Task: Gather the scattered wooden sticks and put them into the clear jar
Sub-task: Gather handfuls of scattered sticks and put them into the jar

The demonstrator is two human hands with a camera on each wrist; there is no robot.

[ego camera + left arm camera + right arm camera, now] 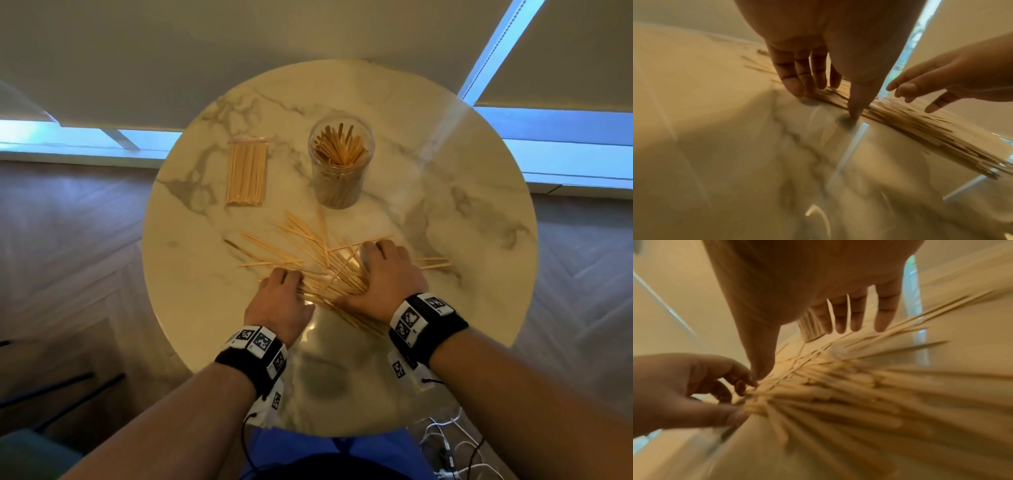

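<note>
Head view: the scattered wooden sticks [318,263] are seen fanned across the near half of the round marble surface [462,212], and the clear jar [340,164], upright and already part-filled with sticks, stands toward the far edge at the middle. The left hand [279,301] is laid at the pile's left side and the right hand [383,274] over its right side. In the wrist views both hands are shown with fingers spread and straight, tips on the sticks or the surface, nothing clamped.

The step is judged to be a raking-together. It is best done by sweeping both hands inward with fingertips kept low, so that thin sticks are not ridden over, and the strays toward the right edge should be drawn in before any lift.

A bagged bundle of sticks [246,173] lies left of the jar. Beyond the surface, wood flooring, roller blinds and a strip of window are seen.
</note>
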